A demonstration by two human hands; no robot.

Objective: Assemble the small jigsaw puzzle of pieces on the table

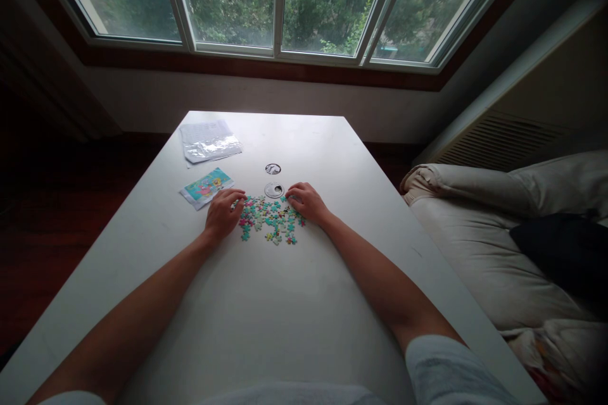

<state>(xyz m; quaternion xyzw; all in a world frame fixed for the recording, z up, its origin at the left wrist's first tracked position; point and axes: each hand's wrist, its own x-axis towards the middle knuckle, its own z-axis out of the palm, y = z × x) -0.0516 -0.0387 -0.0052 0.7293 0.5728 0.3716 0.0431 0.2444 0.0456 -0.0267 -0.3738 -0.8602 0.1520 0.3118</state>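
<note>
A loose pile of small jigsaw puzzle pieces (270,216), mostly teal and green with some pink and yellow, lies on the white table (266,304). My left hand (224,212) rests at the pile's left edge, fingers curved and a little apart. At the upper right edge of the pile is my right hand (308,201), its fingers bent toward the pieces. Neither hand visibly holds a piece, though the fingertips are small and partly hidden. A colourful cartoon picture card (208,186) lies on a white sheet just beyond my left hand.
Papers in a clear plastic sleeve (210,141) lie at the table's far left. Two round silver-rimmed discs (273,169) sit beyond the pile. A pale sofa (465,221) with a dark cushion (565,253) stands to the right. Past the table is a window (280,6).
</note>
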